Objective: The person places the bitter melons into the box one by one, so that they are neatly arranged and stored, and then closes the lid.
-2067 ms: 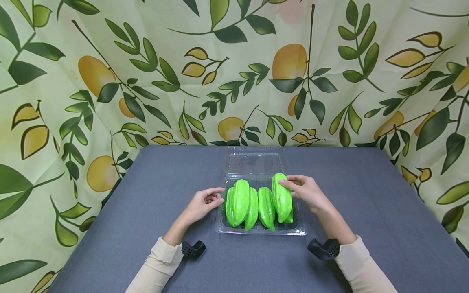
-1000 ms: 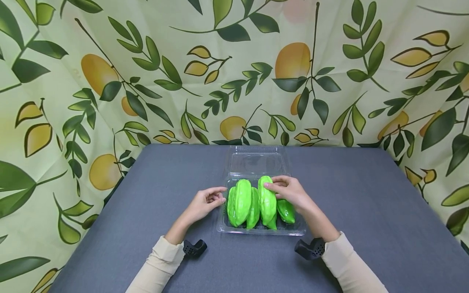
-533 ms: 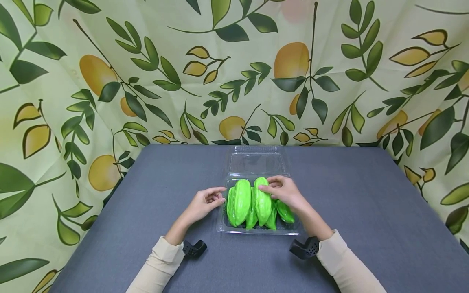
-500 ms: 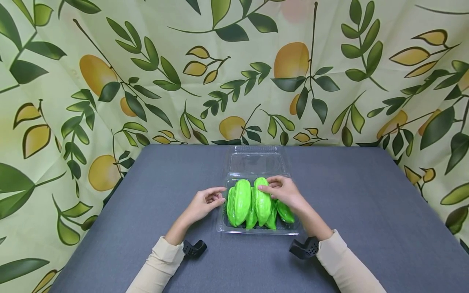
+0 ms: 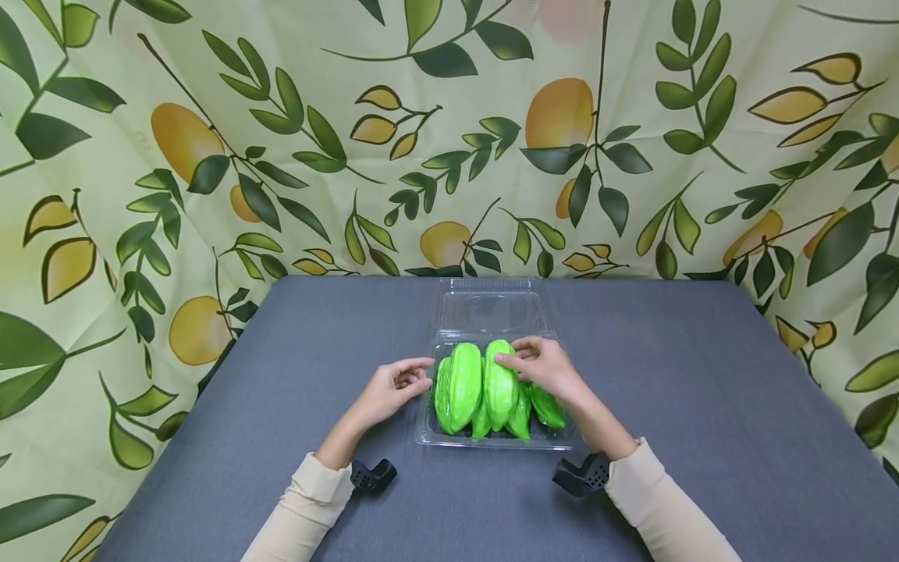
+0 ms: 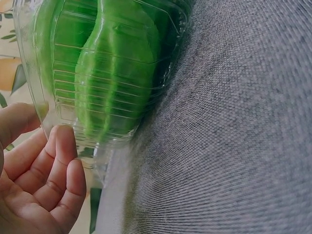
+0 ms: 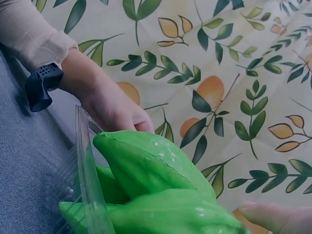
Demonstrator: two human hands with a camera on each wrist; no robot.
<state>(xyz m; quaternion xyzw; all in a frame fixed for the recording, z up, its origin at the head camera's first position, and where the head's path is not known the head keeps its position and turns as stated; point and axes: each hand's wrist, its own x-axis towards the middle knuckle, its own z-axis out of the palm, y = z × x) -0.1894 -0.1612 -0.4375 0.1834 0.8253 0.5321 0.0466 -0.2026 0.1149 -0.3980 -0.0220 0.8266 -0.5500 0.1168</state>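
Several bright green ribbed fruits, which look like star fruit, lie in a clear plastic clamshell container (image 5: 494,446). My right hand (image 5: 544,365) holds one star fruit (image 5: 500,382) between thumb and fingers, on top of the others near the middle. Beside it, another star fruit (image 5: 465,386) lies on the left of the upper layer, the two close together. My left hand (image 5: 385,393) is at the container's left rim, fingers bent, fingertips on the plastic edge. In the left wrist view, the fingers (image 6: 66,141) pinch that rim. The right wrist view shows the pointed fruit ends (image 7: 141,156) above the rim.
The container's lid (image 5: 492,308) lies open toward the back. A grey cloth (image 5: 337,328) covers the table. Behind stands a leaf and fruit patterned curtain (image 5: 449,140). Another star fruit (image 5: 548,406) lies low at the container's right side. Black wrist mounts (image 5: 372,476) sit on both wrists.
My right hand has carried the star fruit leftward from the container's right side to the middle, beside the left upper fruit. In the last half second it barely moves. The left hand stays put.
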